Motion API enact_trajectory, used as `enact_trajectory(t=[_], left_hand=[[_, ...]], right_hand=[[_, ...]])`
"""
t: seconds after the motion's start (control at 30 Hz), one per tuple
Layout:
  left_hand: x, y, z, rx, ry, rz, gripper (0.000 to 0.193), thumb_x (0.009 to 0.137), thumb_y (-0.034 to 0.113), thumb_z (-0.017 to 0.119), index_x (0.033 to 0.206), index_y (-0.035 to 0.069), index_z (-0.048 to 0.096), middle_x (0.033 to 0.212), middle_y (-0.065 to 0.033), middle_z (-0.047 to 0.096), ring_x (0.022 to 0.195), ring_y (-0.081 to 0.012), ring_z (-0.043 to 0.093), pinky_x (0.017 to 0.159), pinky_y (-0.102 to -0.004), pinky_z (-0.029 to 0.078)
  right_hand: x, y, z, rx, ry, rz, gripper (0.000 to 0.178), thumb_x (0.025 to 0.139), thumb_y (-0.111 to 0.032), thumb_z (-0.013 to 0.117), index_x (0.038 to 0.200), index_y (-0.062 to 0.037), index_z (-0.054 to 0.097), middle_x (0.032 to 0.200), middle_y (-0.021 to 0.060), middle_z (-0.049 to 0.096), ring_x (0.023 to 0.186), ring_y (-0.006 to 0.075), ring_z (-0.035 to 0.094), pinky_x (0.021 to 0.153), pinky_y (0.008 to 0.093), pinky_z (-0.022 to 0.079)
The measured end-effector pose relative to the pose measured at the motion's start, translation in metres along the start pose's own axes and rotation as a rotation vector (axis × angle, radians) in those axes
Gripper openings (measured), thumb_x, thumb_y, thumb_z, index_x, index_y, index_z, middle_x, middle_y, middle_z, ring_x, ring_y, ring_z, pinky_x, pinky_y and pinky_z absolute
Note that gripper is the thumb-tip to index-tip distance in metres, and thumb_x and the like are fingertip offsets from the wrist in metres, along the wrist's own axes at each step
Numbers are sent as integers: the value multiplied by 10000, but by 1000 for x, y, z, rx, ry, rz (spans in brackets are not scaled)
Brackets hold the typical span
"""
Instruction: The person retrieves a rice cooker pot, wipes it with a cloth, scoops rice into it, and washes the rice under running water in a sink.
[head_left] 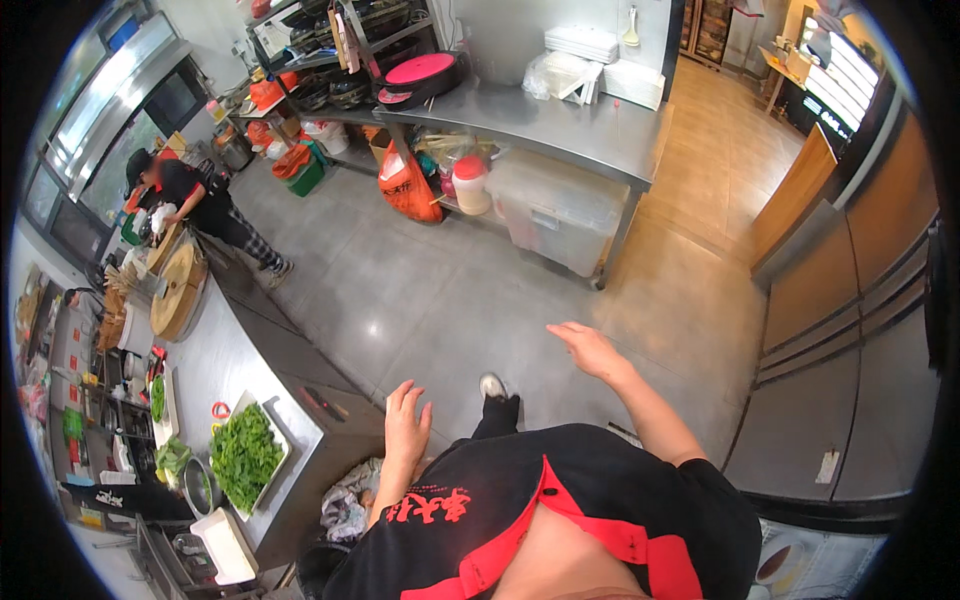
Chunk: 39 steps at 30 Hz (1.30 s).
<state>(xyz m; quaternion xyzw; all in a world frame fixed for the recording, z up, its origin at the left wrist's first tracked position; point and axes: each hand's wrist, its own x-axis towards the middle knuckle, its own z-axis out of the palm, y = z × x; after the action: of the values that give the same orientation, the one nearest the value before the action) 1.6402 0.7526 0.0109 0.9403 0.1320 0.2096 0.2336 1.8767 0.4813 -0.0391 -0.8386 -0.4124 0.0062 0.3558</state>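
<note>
Both of my hands hang in the air in front of my body, over the grey floor. My left hand point(407, 425) holds nothing; its fingers are apart, and the corner of the steel counter point(300, 420) is close on its left. My right hand point(585, 350) is stretched out to the right of it, fingers extended and nothing in them. On that counter lies a white tray heaped with chopped green leaves point(247, 458). A metal bowl point(203, 487) and leafy vegetables point(173, 458) sit beside the tray.
A steel table point(560, 125) with stacked white trays point(582, 43) stands ahead, a plastic bin point(555, 210) and an orange bag point(408, 190) under it. A co-worker point(190, 195) bends over the counter by a round wooden chopping block point(180, 292). Steel cabinets point(810, 340) line the right.
</note>
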Motion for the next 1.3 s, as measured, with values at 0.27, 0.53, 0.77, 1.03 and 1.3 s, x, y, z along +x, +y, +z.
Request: enact_trajectory(t=[0.27, 0.53, 0.77, 1.03, 1.3], left_hand=[[173, -72, 65, 3, 26, -21, 191, 756, 60, 621, 937, 12, 581, 1111, -148, 529, 1018, -325, 494, 858, -392, 425], [399, -108, 87, -42, -106, 147, 168, 768, 62, 609, 923, 2, 590, 1053, -144, 556, 973, -318, 516, 824, -381, 442], [547, -108, 137, -103, -135, 294, 167, 773, 52, 602, 934, 12, 586, 1046, -146, 563, 962, -320, 524, 818, -384, 440], [685, -84, 168, -97, -67, 222, 200, 768, 35, 601, 966, 17, 576, 1063, -138, 577, 981, -313, 544, 845, -375, 438], [759, -118, 187, -151, -64, 14, 203, 773, 29, 592, 975, 18, 586, 1102, -139, 557, 979, -300, 554, 820, -348, 456]], right_hand=[[178, 64, 0, -83, -65, 48, 218, 770, -246, 641, 713, -42, 588, 712, 112, 604, 661, 290, 575, 597, 376, 460], [270, 168, -13, 77, 245, 357, 162, 725, -163, 668, 700, -31, 576, 684, 115, 588, 590, 245, 557, 551, 335, 446], [345, 248, -14, 42, 254, 564, 196, 733, -190, 654, 707, -8, 587, 680, 123, 580, 577, 242, 537, 547, 322, 434], [492, 352, -82, 118, 502, 574, 171, 714, -138, 652, 696, -16, 534, 685, 132, 564, 643, 255, 562, 596, 339, 446], [601, 422, -103, 327, 350, 560, 162, 775, -168, 617, 832, -17, 614, 738, 125, 627, 689, 229, 606, 638, 320, 475]])
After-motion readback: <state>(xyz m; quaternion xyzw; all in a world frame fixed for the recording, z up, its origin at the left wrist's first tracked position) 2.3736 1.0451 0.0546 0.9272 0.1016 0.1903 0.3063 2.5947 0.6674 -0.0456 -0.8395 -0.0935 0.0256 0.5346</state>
